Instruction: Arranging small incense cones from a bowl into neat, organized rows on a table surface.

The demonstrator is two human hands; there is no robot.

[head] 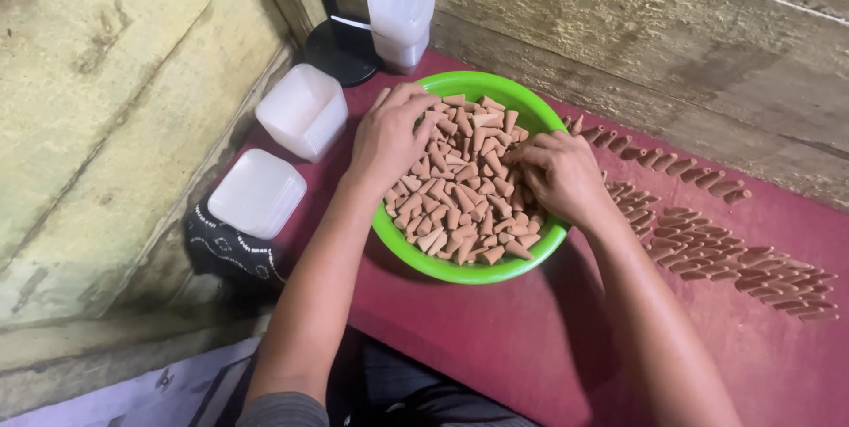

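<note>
My forearms are reaching out from my lap over the maroon cloth (495, 347), which is covering the work surface so the pieces have something soft and level to rest on. On it the green plastic basin (467, 273) is sitting right in front of me, between my arms, so that both hands are getting into it without stretching. It is heaped with tan incense cones (464, 202), lying every which way. My left hand (392, 137) is lying flat on the far left side of the heap, fingers loosely spread and bent down into the cones; I cannot tell whether any are pinched underneath. My right hand (560, 175) is curling in from the right rim, fingertips bunched narrow among the cones, seemingly picking at some. To my right, darker cones (707, 246) are standing in rows on the cloth, apart from the basin. To my left, three translucent white lidded containers (302, 110) are waiting near the wooden wall (115, 100).
</note>
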